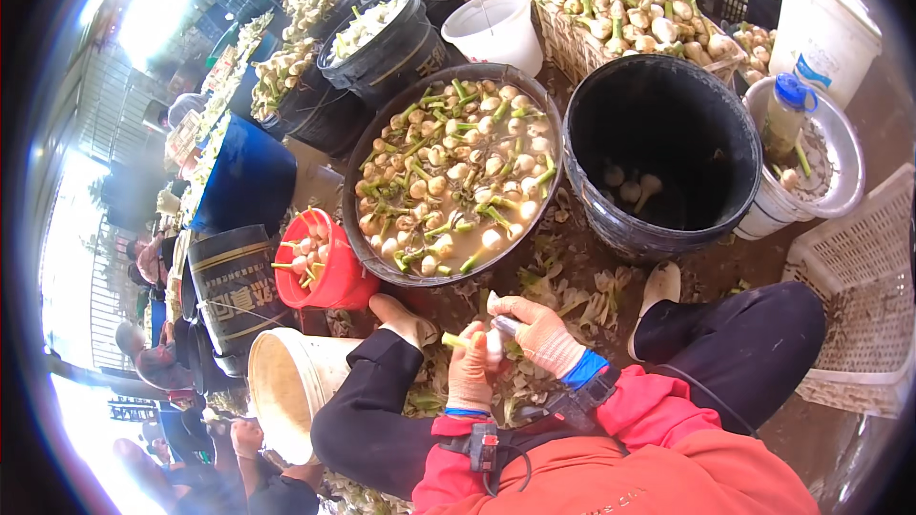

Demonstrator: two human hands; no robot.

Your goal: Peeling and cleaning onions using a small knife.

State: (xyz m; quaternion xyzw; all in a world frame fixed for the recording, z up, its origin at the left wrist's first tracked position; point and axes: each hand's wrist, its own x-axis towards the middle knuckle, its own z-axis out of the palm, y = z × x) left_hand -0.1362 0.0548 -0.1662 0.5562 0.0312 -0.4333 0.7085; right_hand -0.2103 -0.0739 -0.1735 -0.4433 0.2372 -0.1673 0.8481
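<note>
My left hand (470,370), in a pale knit glove, is closed around a garlic bulb (494,345) whose green stem points left. My right hand (533,332), gloved as well, grips a small tool with a metallic part, probably a knife (507,325), right against the bulb. Fingers hide much of the tool. In front of my hands stands a wide dark basin (356,247) of murky water with many stemmed garlic bulbs floating in it. A red bucket (336,282) with trimmed bulbs is at its left, and a deep black bucket (594,218) with several bulbs inside is at its right.
Peeled leaves (605,297) litter the ground between my feet. A white bucket (286,393) lies tilted by my left leg; a plastic crate (859,315) is at the right. Beyond the basin are a heaped garlic basket (572,50) and a white bucket (501,32). Other people sit at the left.
</note>
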